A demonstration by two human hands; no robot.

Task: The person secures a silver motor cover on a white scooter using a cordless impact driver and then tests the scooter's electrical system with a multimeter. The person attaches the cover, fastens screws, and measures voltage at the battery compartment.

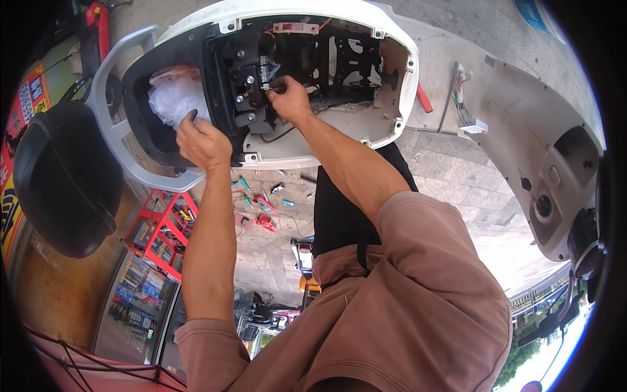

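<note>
An electric scooter's white body (410,98) lies uncovered before me, its dark inner frame exposed. My right hand (290,101) reaches inside with thumb and fingers pinched beside a pale wiring connector block (264,70); what they grip is hidden. Bolts and thin wires surround that block. Over the left edge of the opening, my left hand (204,142) is closed, a small dark tip showing at its fingers that I cannot identify. Just beyond it, a crumpled clear plastic bag (175,98) sits in the black rear tray (140,78).
A silver grab rail (108,124) curves around the rear, with a black top case (68,179) at left. Below stand a red tool rack (160,225) and scattered hand tools (261,202) on the paving. The scooter's front panel (522,111) with hanging wires is at right.
</note>
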